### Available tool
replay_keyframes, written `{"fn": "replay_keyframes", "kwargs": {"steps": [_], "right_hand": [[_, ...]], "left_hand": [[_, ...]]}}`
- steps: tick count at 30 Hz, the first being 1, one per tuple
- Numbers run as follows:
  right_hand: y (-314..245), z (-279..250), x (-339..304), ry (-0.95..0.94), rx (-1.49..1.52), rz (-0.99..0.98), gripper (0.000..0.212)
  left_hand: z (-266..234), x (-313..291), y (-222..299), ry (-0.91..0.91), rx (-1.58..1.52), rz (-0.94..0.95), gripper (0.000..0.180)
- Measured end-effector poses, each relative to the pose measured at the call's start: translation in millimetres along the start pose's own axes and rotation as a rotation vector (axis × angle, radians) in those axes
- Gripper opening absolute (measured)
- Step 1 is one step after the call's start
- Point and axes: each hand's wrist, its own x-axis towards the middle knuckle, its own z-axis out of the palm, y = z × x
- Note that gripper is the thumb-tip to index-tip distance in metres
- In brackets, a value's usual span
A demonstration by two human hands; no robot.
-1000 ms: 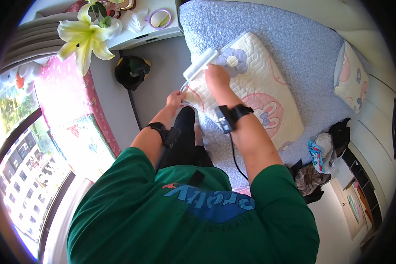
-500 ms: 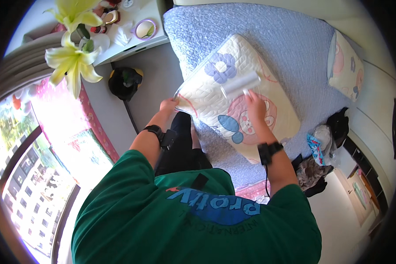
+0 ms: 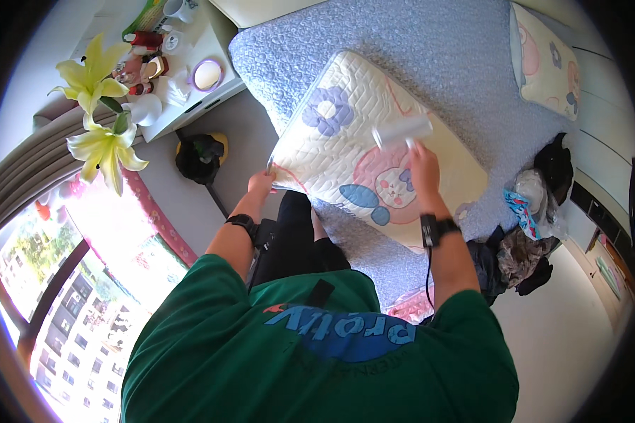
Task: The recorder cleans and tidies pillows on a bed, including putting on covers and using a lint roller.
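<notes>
Lint roller above right hand (seemingly gripped).

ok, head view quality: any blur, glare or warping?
Head view: lint roller smeared by motion blur, right hand slightly soft; window at lower left blown out and washed pink; fisheye bends the bed edges, black vignette at the rim. Pillow and left hand sharp.

The white roller is motion-blurred, its handle hidden inside the right hand.
</notes>
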Motion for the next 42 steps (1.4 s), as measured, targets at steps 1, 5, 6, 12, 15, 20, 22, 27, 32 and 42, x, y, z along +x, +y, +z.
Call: {"fn": "replay_keyframes", "kwargs": {"steps": [1,5,6,12,15,20,22,27,32,42], "right_hand": [[17.2,-12.9,-37.9,-0.154,0.096,0.222,0.027],[93.7,-56.5,-175.9,-0.249,-0.267,0.369,0.027],[103.2,-67.8,-195.1,-0.315,-0.365,0.434,0.028],[222.7,-74.1,-307.5,-0.183,-0.458,0.906,0.036],[311.5,-56.4,-321.0,0.042,-0.173,0.91,0.035],[314.2,21.4,-263.5,0.232,-0.025,0.9,0.048],[328.7,46.7,-240.2,0.209,0.096,0.937,0.049],[356.7,90.2,-206.6,0.346,0.578,1.18,0.048],[260.9,47.0,-219.1,0.467,0.831,1.047,0.053],[152.8,0.0,-318.9,0.777,1.231,1.013,0.039]], "left_hand": [[-2.1,-0.1,-1.0,0.002,0.007,-0.006,0.03],[-2.4,8.9,-2.9,0.002,0.054,0.071,0.031],[-8.3,28.9,-24.2,0.019,0.001,0.113,0.03],[1.0,15.0,-19.7,0.053,-0.168,0.107,0.034],[18.7,3.6,-8.0,0.004,-0.411,0.036,0.036],[24.4,-9.2,7.0,0.196,-0.537,0.034,0.043],[22.9,4.1,9.1,0.242,-0.396,0.338,0.049],[2.2,50.7,48.7,0.373,0.118,0.66,0.053],[12.7,41.1,130.3,0.328,-0.011,0.567,0.036],[1.3,-44.4,190.7,0.865,-0.001,0.759,0.032]]}}
